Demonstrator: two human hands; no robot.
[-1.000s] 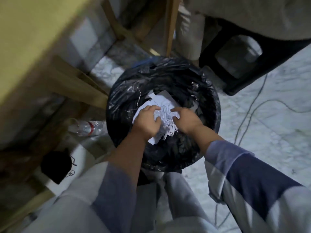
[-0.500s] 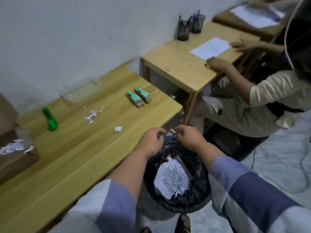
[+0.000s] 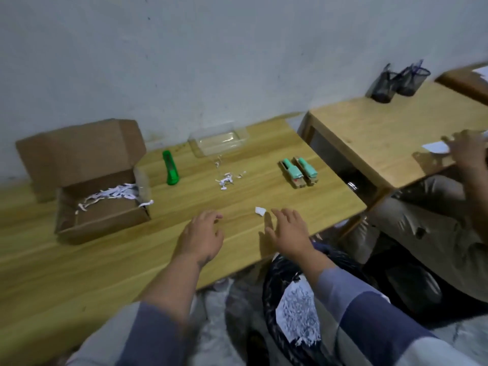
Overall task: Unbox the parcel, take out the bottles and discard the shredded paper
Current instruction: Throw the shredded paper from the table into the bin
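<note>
The open cardboard parcel [image 3: 100, 207] stands at the left of the wooden table [image 3: 79, 273], with some white shredded paper [image 3: 113, 194] left inside. Two small bottles with mint-green caps [image 3: 298, 173] lie side by side at the table's right. Loose shreds [image 3: 225, 179] and one white scrap [image 3: 260, 210] lie on the tabletop. My left hand [image 3: 202, 237] and my right hand [image 3: 289, 229] hover empty over the table's front edge, fingers spread; the right fingertips are close to the scrap. A wad of shredded paper [image 3: 298, 315] lies in the black-lined bin [image 3: 272, 299] below.
A green utility knife [image 3: 170, 167] and a clear plastic tray [image 3: 219, 140] lie near the wall. A second desk [image 3: 383, 133] on the right holds two mesh pen cups [image 3: 396, 84]. A seated person's hand [image 3: 464, 151] rests on paper there.
My hands let go of the shredded paper into the bin, rose, and now reach over the tabletop. The view swung up from the bin to the table.
</note>
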